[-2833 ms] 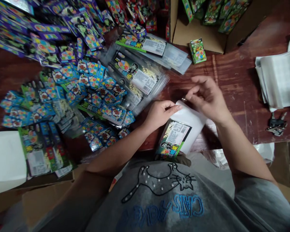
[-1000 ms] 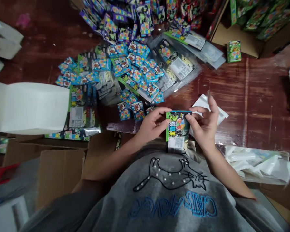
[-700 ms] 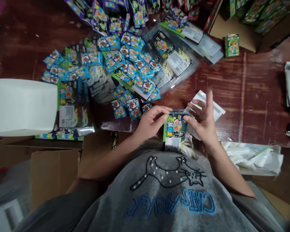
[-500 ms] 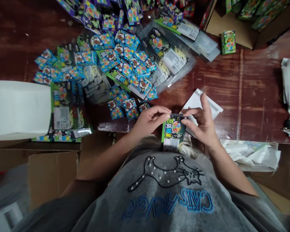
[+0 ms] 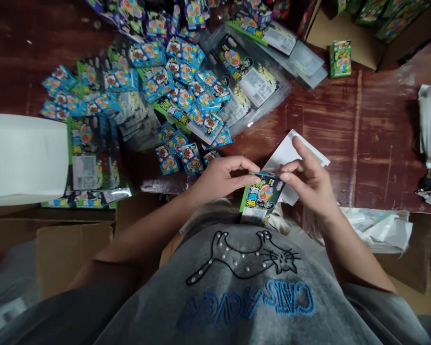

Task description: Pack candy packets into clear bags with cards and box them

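Observation:
A black and green printed candy bag (image 5: 261,195) hangs in front of my shirt, its label end lowest. My left hand (image 5: 228,176) pinches the bag's upper left corner between thumb and fingers. At the opposite upper corner, my right hand (image 5: 307,178) grips the edge with thumb and a bent finger, while another finger points up and away. A strip of blue shows along the top edge; what it belongs to I cannot make out. Behind the right hand lies a white sheet or card (image 5: 280,155) on the table. Nearest my left hand are small blue candy boxes (image 5: 191,159).
More blue boxes (image 5: 181,72) lie heaped on flat printed bags (image 5: 249,76), with purple packs (image 5: 129,17) behind. A white container (image 5: 25,158) stands left. One green box (image 5: 340,58) is beside an open carton (image 5: 359,43). White plastic (image 5: 380,227) hangs below the table edge (image 5: 373,203).
The bag's top edge has tilted, and its right corner has shifted slightly right with my right hand. Blue now shows at that edge. The view has shifted a little.

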`<state>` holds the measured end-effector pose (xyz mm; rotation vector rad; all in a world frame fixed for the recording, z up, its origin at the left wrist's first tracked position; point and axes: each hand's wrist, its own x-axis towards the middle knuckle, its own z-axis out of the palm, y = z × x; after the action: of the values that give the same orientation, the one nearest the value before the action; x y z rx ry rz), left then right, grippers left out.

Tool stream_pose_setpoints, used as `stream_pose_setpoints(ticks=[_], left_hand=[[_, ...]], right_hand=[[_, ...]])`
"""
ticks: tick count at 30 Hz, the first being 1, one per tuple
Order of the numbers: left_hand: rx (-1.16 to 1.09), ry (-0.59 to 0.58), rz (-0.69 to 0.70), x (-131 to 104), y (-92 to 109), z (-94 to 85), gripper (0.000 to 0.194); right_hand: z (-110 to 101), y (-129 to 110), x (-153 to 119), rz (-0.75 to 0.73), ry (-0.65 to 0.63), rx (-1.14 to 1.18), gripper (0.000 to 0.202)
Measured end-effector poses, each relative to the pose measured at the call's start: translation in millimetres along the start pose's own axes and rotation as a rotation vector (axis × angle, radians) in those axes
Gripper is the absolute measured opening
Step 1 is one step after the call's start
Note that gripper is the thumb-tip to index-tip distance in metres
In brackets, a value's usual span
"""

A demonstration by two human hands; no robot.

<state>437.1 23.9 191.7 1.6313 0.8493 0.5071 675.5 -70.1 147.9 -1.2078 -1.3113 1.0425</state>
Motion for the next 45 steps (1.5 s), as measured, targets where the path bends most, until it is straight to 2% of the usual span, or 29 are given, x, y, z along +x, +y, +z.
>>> stream_pose_setpoints(ticks=[4, 7, 9, 10, 12, 14, 16, 18, 20, 22, 24, 25, 26, 27, 29, 31, 33, 35, 36, 37, 39, 40, 42, 43, 45], left_hand=[[-0.009, 0.022, 0.052, -4, -5, 5.0, 0.013], [0.020, 0.024, 0.089, -2, -4, 7.7, 0.008], [0.034, 0.030, 0.101, -1, -2, 8.5, 0.006], [0.039, 0.037, 0.104, -1, -1, 8.9, 0.006], [0.041, 0.050, 0.106, -4, -1, 9.9, 0.007], [0.034, 0.052, 0.111, -11, -3, 12.1, 0.011], [0.013, 0.048, 0.118, -21, -9, 16.0, 0.023], [-0.023, 0.051, 0.131, -32, -16, 20.3, 0.037], [-0.044, 0.082, 0.154, -42, -18, 20.9, 0.044], [-0.025, 0.151, 0.172, -52, -14, 10.2, 0.044], [0.051, 0.308, 0.168, -62, -3, -21.0, 0.046], [0.094, 0.411, 0.159, -68, 3, -46.0, 0.048], [0.154, 0.547, 0.149, -75, 7, -77.2, 0.050], [0.165, 0.632, 0.152, -82, 10, -113.4, 0.052], [0.212, 0.795, 0.119, -97, 7, -193.2, 0.067], [0.238, 0.876, 0.057, -110, -5, -269.1, 0.076], [0.273, 0.866, 0.022, -116, -23, -327.5, 0.064], [0.389, 0.866, 0.099, -116, -39, -361.0, 0.055], [0.409, 0.868, 0.122, -116, -44, -367.3, 0.051], [0.439, 0.893, 0.143, -117, -47, -366.4, 0.046], [0.508, 0.982, 0.126, -127, -48, -343.6, 0.041], [0.566, 1.057, 0.102, -135, -48, -323.0, 0.042], [0.659, 1.189, 0.062, -156, -51, -270.1, 0.058], [0.693, 1.261, 0.054, -167, -55, -242.1, 0.065], [0.746, 1.314, 0.031, -187, -67, -194.7, 0.082]], right_hand=[[-19, -20, 2, -0.043, -0.008, -0.057, 0.046], [-25, -40, 17, -0.089, -0.165, -0.202, 0.019], [-24, -46, 27, -0.103, -0.291, -0.267, 0.019], [-22, -46, 31, -0.110, -0.315, -0.291, 0.020], [-17, -42, 32, -0.127, -0.305, -0.352, 0.019], [-12, -36, 29, -0.161, -0.236, -0.418, 0.020], [-8, -29, 27, -0.227, -0.145, -0.486, 0.029], [-2, -26, 30, -0.325, -0.102, -0.535, 0.029], [6, -27, 40, -0.407, -0.149, -0.548, 0.025], [19, -35, 54, -0.462, -0.217, -0.522, 0.030], [36, -45, 73, -0.492, -0.254, -0.504, 0.039], [45, -49, 83, -0.497, -0.264, -0.504, 0.044], [55, -52, 93, -0.494, -0.268, -0.511, 0.049], [65, -53, 104, -0.487, -0.267, -0.532, 0.055], [85, -50, 123, -0.470, -0.251, -0.624, 0.068], [100, -40, 139, -0.449, -0.222, -0.765, 0.079], [104, -29, 151, -0.416, -0.195, -0.890, 0.087], [98, -21, 156, -0.383, -0.165, -0.948, 0.091], [93, -19, 156, -0.373, -0.143, -0.959, 0.093], [89, -19, 153, -0.371, -0.120, -0.958, 0.093], [89, -25, 142, -0.400, -0.097, -0.903, 0.089], [95, -31, 136, -0.434, -0.120, -0.848, 0.085], [119, -47, 127, -0.553, -0.258, -0.718, 0.080], [136, -57, 126, -0.631, -0.360, -0.671, 0.078], [177, -75, 136, -0.805, -0.556, -0.653, 0.076]])
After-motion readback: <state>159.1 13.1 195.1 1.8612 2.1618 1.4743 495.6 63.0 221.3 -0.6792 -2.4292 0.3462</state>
